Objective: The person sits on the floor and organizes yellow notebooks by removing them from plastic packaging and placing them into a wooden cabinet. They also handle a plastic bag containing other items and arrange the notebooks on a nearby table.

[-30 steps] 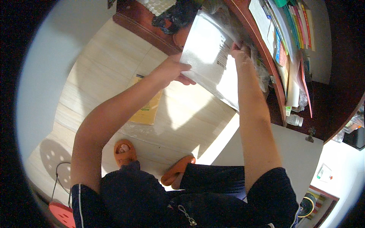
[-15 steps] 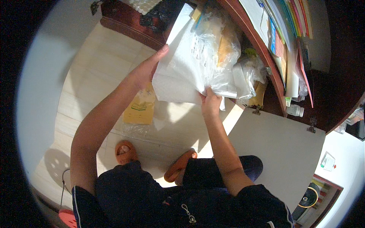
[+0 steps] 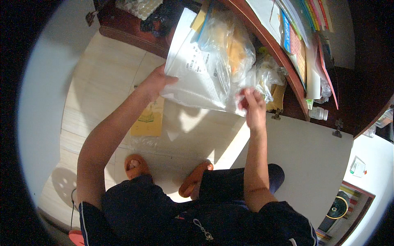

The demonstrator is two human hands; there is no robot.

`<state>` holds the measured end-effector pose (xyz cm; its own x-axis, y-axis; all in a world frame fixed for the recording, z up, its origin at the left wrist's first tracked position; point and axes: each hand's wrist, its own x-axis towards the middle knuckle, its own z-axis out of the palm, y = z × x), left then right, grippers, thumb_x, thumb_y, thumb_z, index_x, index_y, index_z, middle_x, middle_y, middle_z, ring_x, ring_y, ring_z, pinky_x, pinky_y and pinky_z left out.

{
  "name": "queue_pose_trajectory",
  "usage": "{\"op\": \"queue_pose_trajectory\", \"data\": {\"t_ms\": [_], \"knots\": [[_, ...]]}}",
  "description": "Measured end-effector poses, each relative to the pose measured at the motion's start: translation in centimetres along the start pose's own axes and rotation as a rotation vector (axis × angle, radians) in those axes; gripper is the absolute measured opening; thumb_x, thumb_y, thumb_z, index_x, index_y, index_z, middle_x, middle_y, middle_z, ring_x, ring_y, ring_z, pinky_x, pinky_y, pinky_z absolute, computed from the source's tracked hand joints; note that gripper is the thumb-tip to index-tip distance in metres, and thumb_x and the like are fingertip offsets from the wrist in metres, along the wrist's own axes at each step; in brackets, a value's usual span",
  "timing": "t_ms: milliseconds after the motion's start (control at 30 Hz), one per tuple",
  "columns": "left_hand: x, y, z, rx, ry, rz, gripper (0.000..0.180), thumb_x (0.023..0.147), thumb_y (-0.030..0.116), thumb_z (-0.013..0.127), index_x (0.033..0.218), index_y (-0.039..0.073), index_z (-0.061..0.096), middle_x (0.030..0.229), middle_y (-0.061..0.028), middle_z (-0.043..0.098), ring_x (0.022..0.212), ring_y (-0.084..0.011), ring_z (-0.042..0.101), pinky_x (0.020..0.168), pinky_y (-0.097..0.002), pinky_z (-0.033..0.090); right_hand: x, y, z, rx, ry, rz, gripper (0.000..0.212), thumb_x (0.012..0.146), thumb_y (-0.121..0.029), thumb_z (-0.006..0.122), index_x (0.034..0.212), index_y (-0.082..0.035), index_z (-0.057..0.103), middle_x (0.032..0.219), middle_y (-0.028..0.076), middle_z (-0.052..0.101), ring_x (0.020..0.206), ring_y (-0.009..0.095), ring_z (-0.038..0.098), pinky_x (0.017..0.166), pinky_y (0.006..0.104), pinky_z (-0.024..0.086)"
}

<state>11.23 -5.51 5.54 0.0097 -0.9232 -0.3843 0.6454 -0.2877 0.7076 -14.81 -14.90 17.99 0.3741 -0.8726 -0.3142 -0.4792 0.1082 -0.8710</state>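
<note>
My left hand (image 3: pixel 158 82) grips the near left edge of a white plastic packaging bag (image 3: pixel 184 88), with the thumb on top. The bag has a printed label and leans into a low cabinet. Clear plastic bags with orange contents (image 3: pixel 236 47) lie against its right side. By the bag's near right corner is my right hand (image 3: pixel 254 104), fingers curled and blurred; whether they pinch the plastic is unclear. On the floor below my left wrist, a yellow packet (image 3: pixel 147 121) with a green book drawing is partly covered by the wrist.
An open cabinet door (image 3: pixel 299 151) spreads out at the right. Above it, a dark red shelf (image 3: pixel 269 39) holds papers and books, with a small white bottle (image 3: pixel 318 113) beside them. Crumpled clear bags (image 3: pixel 269 76) fill the cabinet. My orange slippers (image 3: pixel 136 167) stand on the tiled floor.
My right hand has moved right, from the bag's gathered middle to its near right corner. The white bag is spread flatter, showing more of its label. My left hand has shifted slightly down and left.
</note>
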Motion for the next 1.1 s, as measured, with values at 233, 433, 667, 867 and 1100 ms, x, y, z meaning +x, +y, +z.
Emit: {"op": "queue_pose_trajectory", "data": {"t_ms": [233, 433, 667, 867, 1100], "knots": [[-0.1, -0.6, 0.9, 0.035, 0.031, -0.029, 0.051, 0.073, -0.003, 0.052, 0.123, 0.004, 0.042, 0.108, -0.0096, 0.056, 0.097, -0.0199, 0.054, 0.086, -0.0311, 0.042, 11.0, -0.7, 7.3, -1.146, 0.396, -0.565, 0.086, 0.065, -0.035, 0.073, 0.131, -0.005, 0.026, 0.125, 0.023, 0.04, 0.115, 0.035, 0.042, 0.092, 0.0419, 0.039], [-1.2, -0.2, 1.0, -0.01, 0.016, -0.008, 0.052, 0.071, -0.003, 0.05, 0.122, 0.002, 0.042, 0.11, -0.0111, 0.055, 0.099, -0.0218, 0.053, 0.088, -0.0327, 0.04, 15.1, -1.9, 4.8, -1.247, 0.088, -0.181, 0.06, 0.074, -0.034, 0.063, 0.121, -0.002, 0.043, 0.114, 0.024, 0.05, 0.1, 0.032, 0.053, 0.088, 0.0388, 0.042], [-0.4, -1.1, 0.5, -0.046, -0.034, 0.01, 0.053, 0.07, 0.0, 0.054, 0.122, 0.005, 0.044, 0.111, -0.0098, 0.055, 0.1, -0.0234, 0.052, 0.089, -0.0357, 0.04, 17.7, -0.2, -0.7, -0.809, -0.109, -0.204, 0.065, 0.076, -0.039, 0.06, 0.124, -0.001, 0.038, 0.121, 0.021, 0.044, 0.107, 0.031, 0.047, 0.093, 0.0369, 0.037], [-0.2, -1.6, 0.1, -0.072, -0.003, -0.056, 0.052, 0.07, 0.0, 0.054, 0.121, 0.004, 0.045, 0.11, -0.0097, 0.056, 0.101, -0.0237, 0.053, 0.089, -0.0364, 0.041, 15.1, 0.3, 3.0, -1.362, 0.09, -0.467, 0.097, 0.062, -0.049, 0.071, 0.134, -0.008, 0.02, 0.125, 0.021, 0.041, 0.117, 0.029, 0.041, 0.097, 0.0358, 0.035], [-0.2, -1.6, 0.2, -0.034, 0.018, -0.024, 0.051, 0.07, -0.001, 0.054, 0.12, 0.004, 0.045, 0.11, -0.0098, 0.056, 0.101, -0.0239, 0.053, 0.09, -0.0369, 0.04, 17.6, -1.5, 3.3, -1.489, -0.083, -0.24, 0.071, 0.073, -0.051, 0.058, 0.117, 0.002, 0.041, 0.1, 0.023, 0.057, 0.09, 0.036, 0.058, 0.081, 0.0419, 0.045]]}}
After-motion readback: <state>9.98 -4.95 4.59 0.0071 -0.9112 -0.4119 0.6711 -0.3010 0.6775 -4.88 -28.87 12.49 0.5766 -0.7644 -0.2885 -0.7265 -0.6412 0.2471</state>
